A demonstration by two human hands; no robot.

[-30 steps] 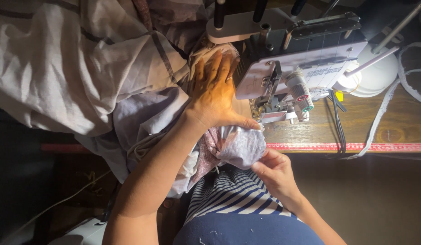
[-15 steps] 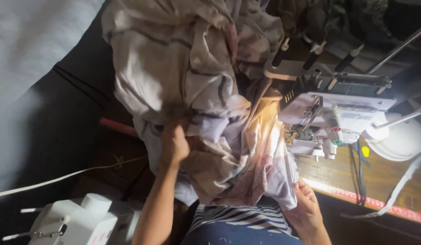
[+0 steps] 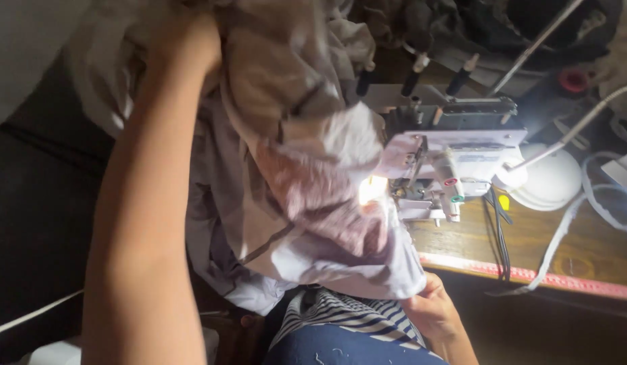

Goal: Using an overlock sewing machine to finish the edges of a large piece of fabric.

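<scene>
Left hand (image 3: pixel 185 40) fingers gripping crumpled pale cloth (image 3: pixel 293 169), right hand (image 3: pixel 432 314) fingers pinching its soft hem, boxy white sewing machine (image 3: pixel 455 162) beside

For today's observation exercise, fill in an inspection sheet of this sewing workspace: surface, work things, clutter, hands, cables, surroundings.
Surface: wooden table, red tape measure along its front edge.
Work things: pale fabric bunched and lifted beside the white sewing machine.
Clutter: white round lamp base, white strap.
Hands: left hand raised, gripping fabric; right hand holding its lower edge.
Cables: black cables hang over the table edge.
Surroundings: dark; striped clothing below.
</scene>
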